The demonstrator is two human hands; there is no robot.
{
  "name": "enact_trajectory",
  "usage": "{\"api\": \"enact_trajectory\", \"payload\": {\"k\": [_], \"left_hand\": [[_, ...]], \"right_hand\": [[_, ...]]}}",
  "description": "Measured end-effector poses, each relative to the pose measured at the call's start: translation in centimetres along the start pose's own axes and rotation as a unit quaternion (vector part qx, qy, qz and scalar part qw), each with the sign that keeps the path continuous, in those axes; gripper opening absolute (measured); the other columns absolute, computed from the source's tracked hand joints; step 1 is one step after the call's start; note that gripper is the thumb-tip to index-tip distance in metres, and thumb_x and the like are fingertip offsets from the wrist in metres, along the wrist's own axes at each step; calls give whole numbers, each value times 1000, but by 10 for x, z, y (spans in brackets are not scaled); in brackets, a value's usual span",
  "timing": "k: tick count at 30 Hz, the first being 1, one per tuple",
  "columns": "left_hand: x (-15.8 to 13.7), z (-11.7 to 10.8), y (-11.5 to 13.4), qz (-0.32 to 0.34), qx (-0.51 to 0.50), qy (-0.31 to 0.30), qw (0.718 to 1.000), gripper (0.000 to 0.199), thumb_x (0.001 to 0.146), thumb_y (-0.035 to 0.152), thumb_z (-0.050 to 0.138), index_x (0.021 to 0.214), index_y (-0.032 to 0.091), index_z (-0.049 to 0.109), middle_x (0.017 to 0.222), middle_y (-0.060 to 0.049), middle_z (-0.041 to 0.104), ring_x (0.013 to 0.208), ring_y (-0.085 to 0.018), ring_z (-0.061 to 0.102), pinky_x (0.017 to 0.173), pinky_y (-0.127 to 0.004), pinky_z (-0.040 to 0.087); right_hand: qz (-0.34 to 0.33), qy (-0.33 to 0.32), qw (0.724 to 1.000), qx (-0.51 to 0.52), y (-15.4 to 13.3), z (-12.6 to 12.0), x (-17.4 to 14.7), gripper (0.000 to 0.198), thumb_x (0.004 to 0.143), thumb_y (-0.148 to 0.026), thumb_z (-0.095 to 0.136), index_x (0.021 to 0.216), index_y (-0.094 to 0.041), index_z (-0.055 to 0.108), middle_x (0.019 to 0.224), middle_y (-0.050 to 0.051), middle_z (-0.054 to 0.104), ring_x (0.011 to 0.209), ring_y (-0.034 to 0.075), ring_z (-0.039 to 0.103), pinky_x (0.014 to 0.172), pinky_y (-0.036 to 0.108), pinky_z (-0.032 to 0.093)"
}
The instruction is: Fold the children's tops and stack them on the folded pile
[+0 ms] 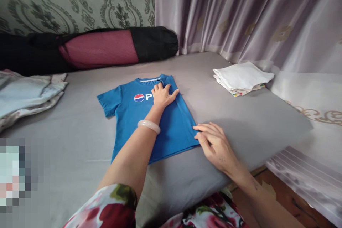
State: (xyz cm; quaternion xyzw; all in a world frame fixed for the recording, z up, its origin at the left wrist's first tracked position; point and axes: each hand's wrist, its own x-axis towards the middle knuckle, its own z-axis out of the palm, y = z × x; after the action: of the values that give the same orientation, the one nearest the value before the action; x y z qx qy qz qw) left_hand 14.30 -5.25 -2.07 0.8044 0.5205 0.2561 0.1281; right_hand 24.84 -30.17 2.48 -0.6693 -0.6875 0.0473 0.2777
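The left hand (162, 97) lies spread on the shirt (172, 131), probably steadying it; to that hand's right, the right hand (217, 146) meets the edge, any pinch unclear.

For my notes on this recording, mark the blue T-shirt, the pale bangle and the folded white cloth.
Blue T-shirt (173, 123): head view, on its front, below the lettering.
Pale bangle (149, 125): head view, mid-band.
Folded white cloth (243, 74): head view, upper surface.

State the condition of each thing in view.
Blue T-shirt: laid flat, one sleeve out
Left hand: fingers spread on shirt
Right hand: at shirt's edge, grip unclear
White cloth stack: folded
Clothes at left: piled
Curtain: hanging in folds
Long bag: lying by wall
Bangle: worn
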Motion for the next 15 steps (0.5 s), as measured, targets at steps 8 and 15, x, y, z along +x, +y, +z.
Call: {"api": "enact_trajectory", "payload": {"k": [8,15], "left_hand": [[5,0,-3,-28,-21,12,999,48,90,53,47,126,24,61,130,-16,55,124,-39,44,101,-55,35],[9,0,-6,-72,-54,23,996,44,93,33,45,134,20,53,135,-12,55,125,-32,47,103,-49,39]], "right_hand": [[-56,-132,985,-101,8,17,30,52,102,-34,31,149,-12,35,155,14,34,145,23,27,118,51,21],[-71,-171,975,-125,9,13,60,53,103,-41,24,129,-13,61,138,15,57,132,25,49,119,51,21]]}}
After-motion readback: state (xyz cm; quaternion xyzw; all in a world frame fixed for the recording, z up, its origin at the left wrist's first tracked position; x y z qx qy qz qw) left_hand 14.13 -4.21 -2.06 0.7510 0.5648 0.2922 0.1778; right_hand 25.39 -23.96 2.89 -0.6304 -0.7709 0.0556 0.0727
